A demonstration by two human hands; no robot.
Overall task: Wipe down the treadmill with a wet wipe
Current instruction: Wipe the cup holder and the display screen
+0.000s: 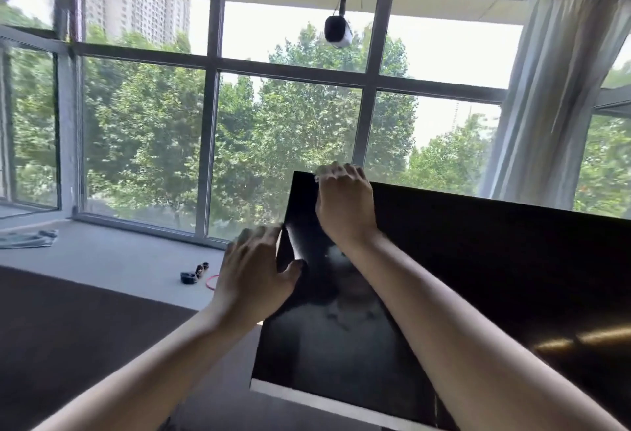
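Item: crumpled grey cloth (29,238), on the pale floor (112,256) at nine o'clock of the view, below the window (211,130). Item: dark mat (68,335), at eight o'clock, laid up against the pale floor. Item: small black objects (193,275), lying on the pale floor, with a pink ring (211,282) just beside them at their three o'clock. Item: left hand (252,280), gripping the left edge of the treadmill console (495,277); thumb laid on the glossy front, the other fingers slightly spread and wrapped behind the edge, blurred. Item: treadmill console, a black glossy panel tilted back, filling the view from six o'clock to three o'clock, with a pale strip (324,403) along its lower edge and a dim reflection on the glass. Item: wet wipe (317,176), only a white sliver visible, at the console's top edge near its eleven o'clock corner, under the fingertips of the right hand (345,201). Item: right hand, fingers held together and curled over the top edge, pressing the wipe to it. Item: small camera (338,31), black and white, hanging on a rod at twelve o'clock. Item: pale curtain (553,89), gathered, at two o'clock.
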